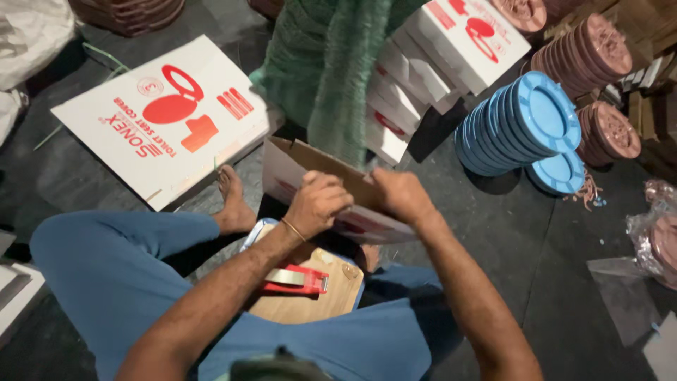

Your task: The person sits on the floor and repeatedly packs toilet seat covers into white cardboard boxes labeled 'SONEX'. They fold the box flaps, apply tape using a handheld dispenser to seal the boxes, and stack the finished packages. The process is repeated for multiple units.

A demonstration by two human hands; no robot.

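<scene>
Resting on your lap at six o'clock, red tape dispenser (296,280) lies idle. Your left hand (317,203) and right hand (402,194) have fingers closed on the brown-and-white cardboard carton flap (310,161) at twelve o'clock; folding looks underway, needing a firm press flat.

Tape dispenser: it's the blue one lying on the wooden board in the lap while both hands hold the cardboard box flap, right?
Not quite: the head view shows the tape dispenser is red, not blue. It lies on the wooden board, and the left hand and right hand hold the cardboard box flap.
</scene>
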